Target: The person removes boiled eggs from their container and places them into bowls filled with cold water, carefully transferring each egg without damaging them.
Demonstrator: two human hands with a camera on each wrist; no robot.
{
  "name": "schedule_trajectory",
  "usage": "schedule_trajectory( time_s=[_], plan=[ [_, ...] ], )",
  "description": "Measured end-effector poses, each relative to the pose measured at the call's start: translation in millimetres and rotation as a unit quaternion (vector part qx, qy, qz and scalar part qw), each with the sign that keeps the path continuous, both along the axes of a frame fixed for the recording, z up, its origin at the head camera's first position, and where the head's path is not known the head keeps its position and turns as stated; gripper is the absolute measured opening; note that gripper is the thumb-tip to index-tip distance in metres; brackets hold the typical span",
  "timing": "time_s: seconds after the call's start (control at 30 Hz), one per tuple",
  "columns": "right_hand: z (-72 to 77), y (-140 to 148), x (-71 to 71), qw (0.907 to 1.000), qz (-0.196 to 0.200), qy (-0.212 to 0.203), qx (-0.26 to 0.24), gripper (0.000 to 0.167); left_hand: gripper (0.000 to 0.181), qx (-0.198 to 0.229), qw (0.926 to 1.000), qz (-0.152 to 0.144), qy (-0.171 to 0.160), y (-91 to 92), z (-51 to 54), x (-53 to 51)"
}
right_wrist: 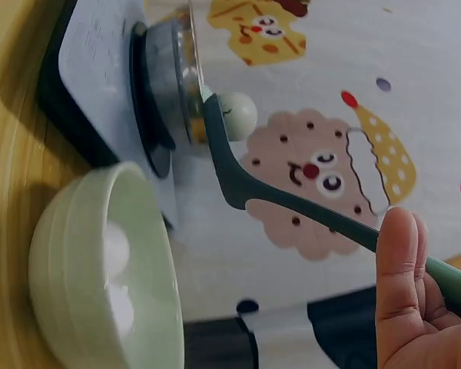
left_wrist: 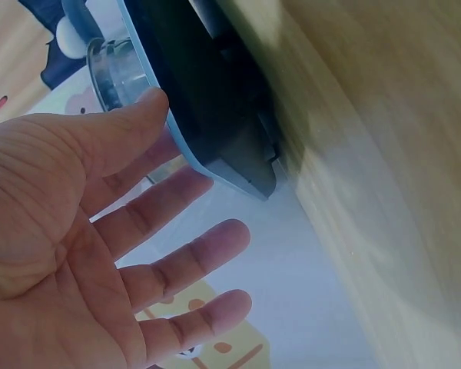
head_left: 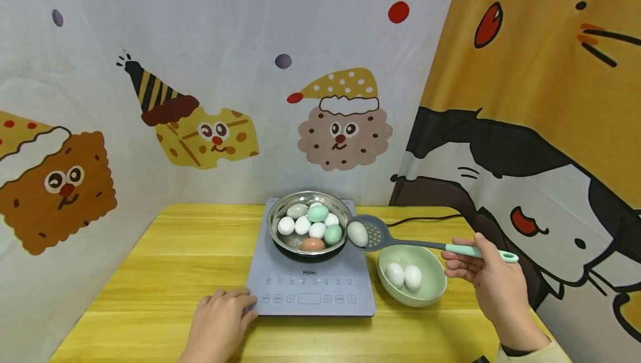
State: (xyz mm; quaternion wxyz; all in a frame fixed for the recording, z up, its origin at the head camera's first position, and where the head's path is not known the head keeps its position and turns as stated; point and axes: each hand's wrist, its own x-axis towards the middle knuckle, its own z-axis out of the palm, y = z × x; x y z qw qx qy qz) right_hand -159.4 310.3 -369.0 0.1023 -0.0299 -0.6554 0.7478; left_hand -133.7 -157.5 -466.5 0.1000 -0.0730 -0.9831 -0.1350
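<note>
My right hand (head_left: 501, 285) grips the mint handle of a grey slotted ladle (head_left: 381, 232). A pale grey-green egg (head_left: 358, 234) lies in the ladle, beside the right rim of a steel pan (head_left: 274, 228). White, green, grey and brown eggs fill much of the pan, which stands on a grey induction cooker (head_left: 310, 290). Below the ladle a light green bowl (head_left: 435, 285) holds two white eggs (head_left: 413, 278). My left hand (head_left: 218, 324) touches the cooker's front left edge; in the left wrist view its fingers (left_wrist: 186, 265) are spread, the thumb at that edge.
A black cord (head_left: 425, 219) runs over the wooden table (head_left: 175, 263) behind the bowl. A light curtain with cartoon prints (head_left: 225, 29) hangs behind the table, and a yellow printed one (head_left: 531, 73) on the right.
</note>
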Motion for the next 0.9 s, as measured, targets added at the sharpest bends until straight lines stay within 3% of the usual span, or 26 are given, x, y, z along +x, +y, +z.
schedule_trajectory(
  time_s=[0.27,0.47,0.57,0.7,0.9],
  plan=[
    [-6.1,25,15.9,0.9963,-0.076,-0.036,0.02,0.042,0.022,0.005,1.0,0.006,-0.004,-1.3,0.8,0.9],
    [-13.6,34,32.7,0.991,-0.129,-0.033,0.015,0.043,0.022,0.009,0.9999,0.009,-0.006,-2.4,0.6,0.7],
    [-14.0,29,40.2,0.9792,-0.19,-0.068,0.024,0.042,0.023,0.011,0.9998,0.012,-0.013,-2.1,0.8,0.9],
    [-13.7,17,49.1,0.9555,-0.274,-0.107,0.027,0.041,0.023,0.014,0.9997,0.014,-0.017,-1.0,0.8,1.2],
    [-18.9,-5,61.5,0.9414,-0.332,-0.045,0.04,0.03,0.024,0.02,0.9996,0.012,-0.018,0.6,0.7,1.4]
  ],
)
